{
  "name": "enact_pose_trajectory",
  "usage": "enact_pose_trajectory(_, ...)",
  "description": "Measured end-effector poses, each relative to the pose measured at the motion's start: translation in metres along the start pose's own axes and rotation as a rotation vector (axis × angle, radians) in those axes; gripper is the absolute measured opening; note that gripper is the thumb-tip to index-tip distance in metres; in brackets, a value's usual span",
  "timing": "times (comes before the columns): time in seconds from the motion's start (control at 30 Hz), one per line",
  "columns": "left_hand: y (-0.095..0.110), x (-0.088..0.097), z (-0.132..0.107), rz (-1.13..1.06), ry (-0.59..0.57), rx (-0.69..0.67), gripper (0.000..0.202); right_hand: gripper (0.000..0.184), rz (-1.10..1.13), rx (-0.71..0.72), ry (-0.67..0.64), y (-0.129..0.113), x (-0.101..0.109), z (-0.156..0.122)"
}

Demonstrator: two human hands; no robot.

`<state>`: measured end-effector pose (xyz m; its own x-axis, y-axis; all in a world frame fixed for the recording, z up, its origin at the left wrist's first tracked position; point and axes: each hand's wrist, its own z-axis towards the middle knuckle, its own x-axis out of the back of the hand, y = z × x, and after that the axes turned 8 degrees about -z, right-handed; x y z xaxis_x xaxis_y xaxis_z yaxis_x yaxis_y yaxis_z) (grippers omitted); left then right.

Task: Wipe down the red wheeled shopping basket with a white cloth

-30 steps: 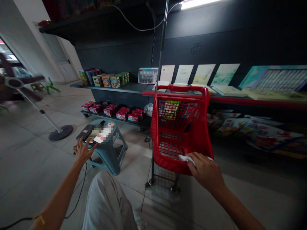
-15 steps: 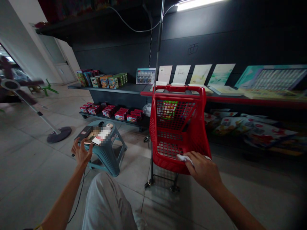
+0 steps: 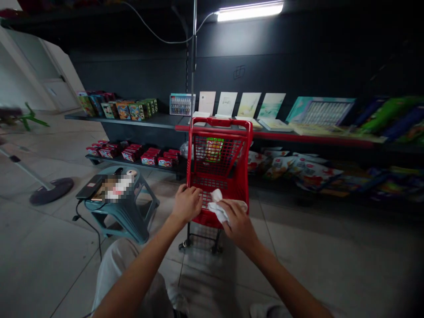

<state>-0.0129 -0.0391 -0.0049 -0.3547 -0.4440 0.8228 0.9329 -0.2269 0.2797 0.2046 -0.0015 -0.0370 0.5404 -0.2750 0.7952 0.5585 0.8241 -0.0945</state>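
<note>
A small red shopping cart (image 3: 218, 145) stands on the tiled floor in front of me. My left hand (image 3: 186, 203) grips the near left edge of its basket, fingers curled over the rim. My right hand (image 3: 236, 219) is closed on a crumpled white cloth (image 3: 218, 208) and presses it against the near edge of the basket. A green and red package (image 3: 213, 148) lies inside the cart.
A teal plastic stool (image 3: 127, 207) with a phone, a tape roll and a cable stands at my left. Dark shelves (image 3: 132, 120) hold boxed toys, books and bags behind the cart. A fan stand base (image 3: 51, 190) sits far left.
My left hand left the stool and came over to grip the cart's near edge. The view swung right and the cart now sits centred; the right hand still holds the cloth.
</note>
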Motion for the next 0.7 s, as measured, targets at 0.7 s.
enact_pose_trajectory(0.7,0.023,-0.042,0.038,0.17,-0.312,-0.048,0.041,0.051,0.969,-1.282,0.475,-0.016,-0.093,-0.068)
